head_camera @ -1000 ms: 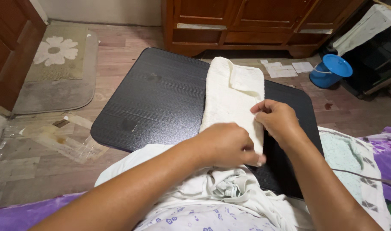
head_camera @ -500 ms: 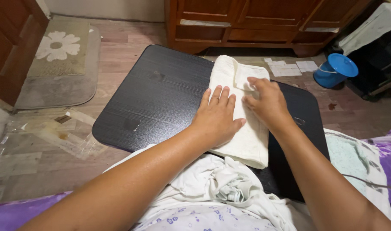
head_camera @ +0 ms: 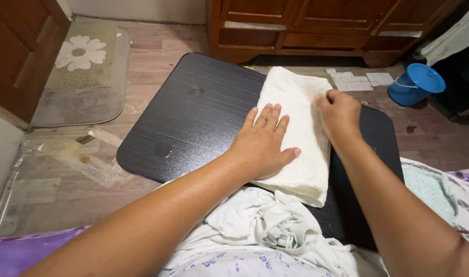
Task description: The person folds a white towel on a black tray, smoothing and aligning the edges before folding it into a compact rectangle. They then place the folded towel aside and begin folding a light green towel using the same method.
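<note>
In the head view, the folded cream towel (head_camera: 296,128) is lying on the black tabletop (head_camera: 193,123), toward that top's right half, its long axis running from the near edge, by the person's lap, away toward the wooden cabinet (head_camera: 316,31) at the far side, leaning slightly left as it goes. Half a second ago a small flap was standing folded over at the towel's far right corner; now that corner is lying flat and the towel is showing one smooth face.

The left hand (head_camera: 265,141) is resting palm down on the towel's near left part, fingers spread and straight, gripping nothing (much as it was half a second ago). The right hand (head_camera: 339,113) has slid outward to the towel's right edge, fingers curled down against the cloth; whether they are pinching the edge cannot be told.

A crumpled white garment (head_camera: 260,220) is lying just nearer than the towel, touching its near end. A blue bucket (head_camera: 416,84) is standing on the floor beyond the tabletop's far right corner.
</note>
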